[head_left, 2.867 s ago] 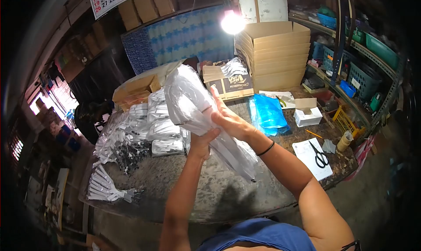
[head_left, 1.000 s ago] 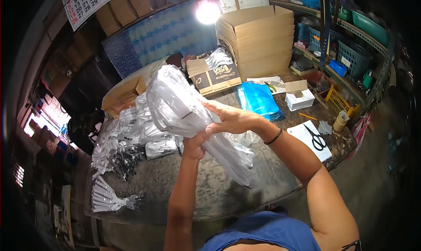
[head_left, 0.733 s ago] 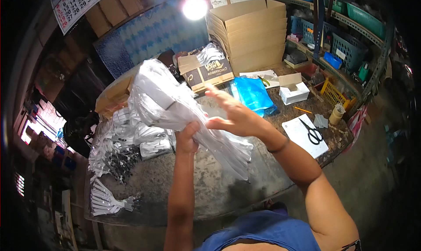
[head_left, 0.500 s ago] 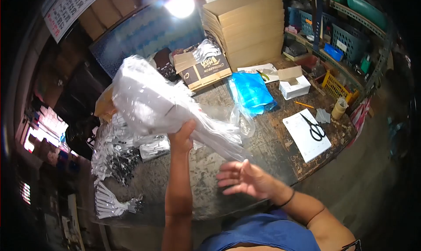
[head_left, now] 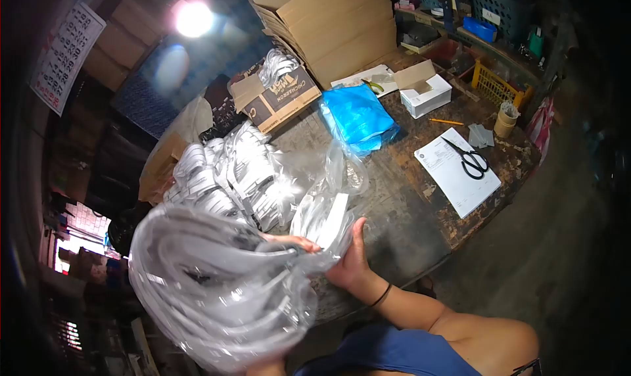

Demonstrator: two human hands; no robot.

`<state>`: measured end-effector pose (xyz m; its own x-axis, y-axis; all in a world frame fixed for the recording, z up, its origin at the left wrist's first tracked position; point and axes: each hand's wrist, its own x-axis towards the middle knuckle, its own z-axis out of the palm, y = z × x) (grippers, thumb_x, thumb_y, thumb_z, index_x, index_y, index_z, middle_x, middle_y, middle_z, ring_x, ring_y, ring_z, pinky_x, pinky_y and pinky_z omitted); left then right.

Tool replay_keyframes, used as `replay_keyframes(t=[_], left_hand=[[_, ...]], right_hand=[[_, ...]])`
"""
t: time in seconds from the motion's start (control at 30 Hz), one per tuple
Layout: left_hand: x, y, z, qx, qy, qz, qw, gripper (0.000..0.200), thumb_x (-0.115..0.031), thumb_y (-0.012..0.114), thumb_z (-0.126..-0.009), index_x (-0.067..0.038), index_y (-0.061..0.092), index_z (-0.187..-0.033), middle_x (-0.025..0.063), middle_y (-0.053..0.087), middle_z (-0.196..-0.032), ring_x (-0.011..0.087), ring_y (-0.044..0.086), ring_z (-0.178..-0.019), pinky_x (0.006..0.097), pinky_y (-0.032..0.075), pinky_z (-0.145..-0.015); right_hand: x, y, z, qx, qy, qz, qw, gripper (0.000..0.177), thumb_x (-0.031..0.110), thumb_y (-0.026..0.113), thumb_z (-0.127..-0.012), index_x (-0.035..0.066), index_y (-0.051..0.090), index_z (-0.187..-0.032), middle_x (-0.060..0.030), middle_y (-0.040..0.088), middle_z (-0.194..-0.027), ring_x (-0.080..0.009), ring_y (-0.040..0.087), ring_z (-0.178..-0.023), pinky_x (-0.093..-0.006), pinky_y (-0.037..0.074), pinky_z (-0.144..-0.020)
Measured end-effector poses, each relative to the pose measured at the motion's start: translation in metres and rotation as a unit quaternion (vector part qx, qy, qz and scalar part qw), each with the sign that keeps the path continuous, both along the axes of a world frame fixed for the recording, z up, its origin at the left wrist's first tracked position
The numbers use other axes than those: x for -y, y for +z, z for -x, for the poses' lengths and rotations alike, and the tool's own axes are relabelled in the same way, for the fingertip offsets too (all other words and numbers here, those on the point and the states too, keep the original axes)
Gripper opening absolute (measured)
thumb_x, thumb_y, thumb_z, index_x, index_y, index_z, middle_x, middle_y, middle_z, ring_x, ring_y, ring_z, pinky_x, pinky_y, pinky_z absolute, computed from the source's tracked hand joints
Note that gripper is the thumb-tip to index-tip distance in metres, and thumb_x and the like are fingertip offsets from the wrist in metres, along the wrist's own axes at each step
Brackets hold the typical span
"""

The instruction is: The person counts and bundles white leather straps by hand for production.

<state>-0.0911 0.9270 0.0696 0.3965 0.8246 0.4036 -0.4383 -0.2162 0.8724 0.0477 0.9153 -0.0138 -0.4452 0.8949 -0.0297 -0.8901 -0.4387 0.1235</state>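
Observation:
A clear plastic bag (head_left: 220,290) full of looped white strips hangs at the lower left, blurred by motion. My left hand (head_left: 294,240) is closed on the bag near its narrowed neck. Most of that hand and its forearm are hidden by the bag. On the right side of the neck, my right hand (head_left: 351,261) grips the plastic, thumb pointing up and the other fingers mostly covered. Beyond both hands, bundled white strips (head_left: 227,172) lie heaped on the table. Crumpled clear plastic (head_left: 345,169) lies near the bag's end.
Behind stand a printed carton (head_left: 286,106) and stacked flattened cardboard (head_left: 342,34). A blue plastic bag (head_left: 360,118), small white box (head_left: 427,101), pencil (head_left: 447,121), paper (head_left: 453,182) and black scissors (head_left: 472,162) rest on the worn table (head_left: 401,198). Shelves with baskets are at right.
The bag has swung down and nearer to me, uncovering the heaped strips. My right hand, open and apart before, now grips the bag's neck. The view has shifted.

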Motion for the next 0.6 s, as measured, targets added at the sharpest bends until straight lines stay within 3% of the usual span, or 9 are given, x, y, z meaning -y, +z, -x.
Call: replay_keyframes(t=[0.03,0.07,0.1,0.17,0.2,0.37,0.43,0.47,0.6], left_hand=[[0.0,-0.002,0.0,-0.006,0.002,0.008,1.0,0.056,-0.007,0.069,-0.081,-0.01,0.042,-0.13,0.0132,0.053,-0.113,0.0268,0.054,-0.106,0.0424,0.05,-0.086],[-0.001,-0.003,0.002,-0.011,0.004,0.015,1.0,0.056,-0.007,0.069,-0.081,-0.01,0.042,-0.13,0.0132,0.053,-0.113,0.0267,0.054,-0.107,0.0423,0.05,-0.086],[0.0,-0.004,0.004,-0.016,0.005,0.022,1.0,0.056,-0.007,0.068,-0.08,-0.009,0.042,-0.13,0.0132,0.053,-0.113,0.0267,0.054,-0.107,0.0421,0.05,-0.086],[-0.003,-0.004,0.007,-0.026,0.007,0.032,0.999,0.056,-0.007,0.068,-0.08,-0.009,0.042,-0.13,0.0133,0.053,-0.113,0.0267,0.054,-0.107,0.0419,0.05,-0.086],[-0.004,-0.005,0.009,-0.03,0.007,0.035,0.999,0.056,-0.007,0.068,-0.08,-0.008,0.042,-0.13,0.0133,0.053,-0.113,0.0267,0.054,-0.107,0.0418,0.05,-0.086],[-0.009,-0.007,0.023,-0.041,0.017,0.051,0.998,0.055,-0.007,0.068,-0.08,-0.007,0.043,-0.129,0.0135,0.053,-0.114,0.0267,0.054,-0.108,0.0412,0.049,-0.087],[-0.01,-0.009,0.029,-0.044,0.023,0.057,0.997,0.055,-0.007,0.068,-0.08,-0.006,0.043,-0.129,0.0136,0.054,-0.114,0.0267,0.054,-0.108,0.0409,0.049,-0.087],[-0.01,-0.011,0.032,-0.045,0.025,0.061,0.997,0.054,-0.007,0.068,-0.08,-0.006,0.044,-0.129,0.0136,0.054,-0.114,0.0267,0.054,-0.108,0.0408,0.049,-0.087],[-0.006,-0.023,0.044,-0.048,0.034,0.092,0.994,0.054,-0.007,0.068,-0.08,-0.005,0.044,-0.128,0.0137,0.054,-0.115,0.0267,0.054,-0.108,0.0403,0.049,-0.088]], right_hand=[[-0.001,-0.01,0.008,-0.008,-0.029,-0.003,1.0,0.104,0.085,0.028,-0.073,0.008,0.023,-0.143,-0.0161,0.043,-0.134,-0.0317,0.047,-0.12,-0.0482,0.041,-0.098],[-0.003,-0.024,0.015,-0.292,0.001,-0.117,0.949,0.103,0.085,0.024,-0.074,0.007,0.027,-0.141,-0.0163,0.046,-0.13,-0.0301,0.05,-0.115,-0.0434,0.043,-0.097],[-0.007,-0.031,0.018,-0.296,0.003,-0.116,0.948,0.103,0.085,0.024,-0.074,0.007,0.027,-0.141,-0.0163,0.046,-0.13,-0.0301,0.05,-0.115,-0.0434,0.043,-0.097],[-0.015,-0.033,0.02,-0.273,0.048,-0.156,0.948,0.118,0.092,0.032,-0.063,0.002,0.029,-0.139,-0.0297,0.047,-0.123,-0.035,0.056,-0.104,-0.0444,0.046,-0.092],[-0.014,-0.013,0.012,-0.024,0.021,-0.114,0.993,0.124,0.093,0.034,-0.06,0.001,0.024,-0.141,-0.0327,0.044,-0.126,-0.0415,0.052,-0.11,-0.0496,0.043,-0.096],[-0.021,-0.02,0.027,-0.003,-0.004,-0.061,0.998,0.122,0.093,0.034,-0.061,0.005,0.022,-0.144,-0.0331,0.042,-0.129,-0.0467,0.046,-0.117,-0.0551,0.034,-0.103],[-0.02,-0.02,0.028,-0.061,0.04,-0.053,0.996,0.121,0.093,0.036,-0.059,0.009,0.022,-0.145,-0.0327,0.042,-0.13,-0.0529,0.046,-0.113,-0.0529,0.047,-0.09],[-0.025,-0.019,0.027,-0.072,0.042,-0.06,0.995,0.123,0.094,0.038,-0.055,0.012,0.021,-0.146,-0.0318,0.037,-0.134,-0.0584,0.046,-0.108,-0.0476,0.055,-0.067],[-0.012,0.009,0.01,-0.258,0.136,-0.158,0.943,0.123,0.094,0.04,-0.055,0.014,0.02,-0.146,-0.0287,0.032,-0.139,-0.0576,0.048,-0.106,-0.041,0.053,-0.052]])
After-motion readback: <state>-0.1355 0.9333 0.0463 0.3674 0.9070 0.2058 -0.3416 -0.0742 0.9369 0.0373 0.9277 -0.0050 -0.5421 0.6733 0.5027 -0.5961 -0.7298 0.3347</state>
